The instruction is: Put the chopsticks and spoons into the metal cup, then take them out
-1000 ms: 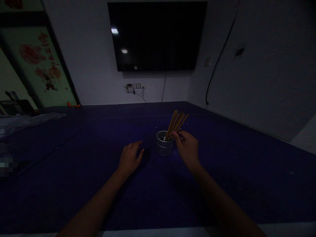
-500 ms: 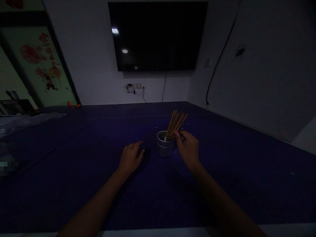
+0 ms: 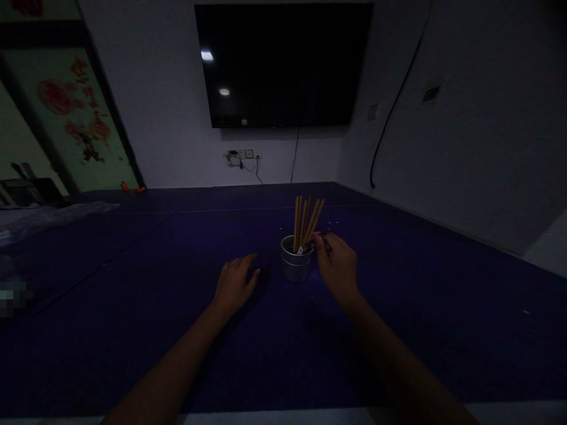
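Note:
A round metal utensil cup (image 3: 295, 268) with small holes in its side stands upright on the dark purple surface. Several wooden chopsticks (image 3: 304, 221) lean in it, and a small whitish piece (image 3: 300, 251) shows at the rim. My right hand (image 3: 337, 262) is at the cup's right rim, thumb and fingers pinched together beside the sticks. What lies between those fingertips is too dark to make out. To the left of the cup, apart from it, my left hand (image 3: 234, 282) rests on the surface with its fingers spread and nothing in them.
A large television (image 3: 287, 65) hangs on the far wall above sockets (image 3: 244, 154) with cables. Crumpled clear plastic (image 3: 57, 217) lies at the left, and small orange items (image 3: 132, 188) sit at the back left. A black cable (image 3: 394, 109) runs down the right wall.
The chopsticks have swung left, away from my right hand, and stand more upright and more spread. The whitish piece has shifted slightly right. Both hands have stayed nearly in place.

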The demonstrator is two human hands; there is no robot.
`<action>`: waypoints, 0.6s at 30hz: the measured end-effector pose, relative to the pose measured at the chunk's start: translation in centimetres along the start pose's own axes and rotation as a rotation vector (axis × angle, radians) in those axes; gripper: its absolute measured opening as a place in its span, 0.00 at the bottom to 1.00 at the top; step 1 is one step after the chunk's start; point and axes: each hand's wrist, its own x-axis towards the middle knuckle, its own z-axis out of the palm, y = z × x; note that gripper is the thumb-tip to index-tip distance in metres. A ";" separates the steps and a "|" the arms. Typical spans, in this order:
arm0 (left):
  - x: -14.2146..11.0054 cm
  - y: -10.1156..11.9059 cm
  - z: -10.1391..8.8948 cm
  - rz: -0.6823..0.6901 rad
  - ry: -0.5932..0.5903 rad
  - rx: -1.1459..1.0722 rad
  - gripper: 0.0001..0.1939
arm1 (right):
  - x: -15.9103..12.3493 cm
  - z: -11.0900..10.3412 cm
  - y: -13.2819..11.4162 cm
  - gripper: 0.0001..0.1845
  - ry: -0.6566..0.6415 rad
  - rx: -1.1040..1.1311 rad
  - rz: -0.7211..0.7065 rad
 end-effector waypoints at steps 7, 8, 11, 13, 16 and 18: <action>0.0 0.1 0.0 -0.014 -0.030 -0.001 0.17 | -0.1 0.1 0.3 0.19 -0.007 0.071 0.041; 0.0 0.1 0.0 -0.015 -0.032 0.000 0.17 | -0.1 0.1 0.4 0.19 -0.005 0.089 0.047; 0.0 0.0 0.0 -0.011 -0.033 0.000 0.17 | 0.2 0.2 0.5 0.19 -0.008 0.134 0.067; 0.0 0.0 0.0 -0.003 -0.032 -0.002 0.17 | 0.6 0.5 0.5 0.19 -0.020 0.142 0.086; 0.0 0.0 0.0 -0.003 -0.042 0.005 0.18 | 1.6 1.1 0.3 0.20 -0.038 0.122 0.100; 0.1 0.0 0.0 -0.014 -0.060 0.011 0.19 | 2.2 1.4 0.0 0.21 -0.053 0.095 0.093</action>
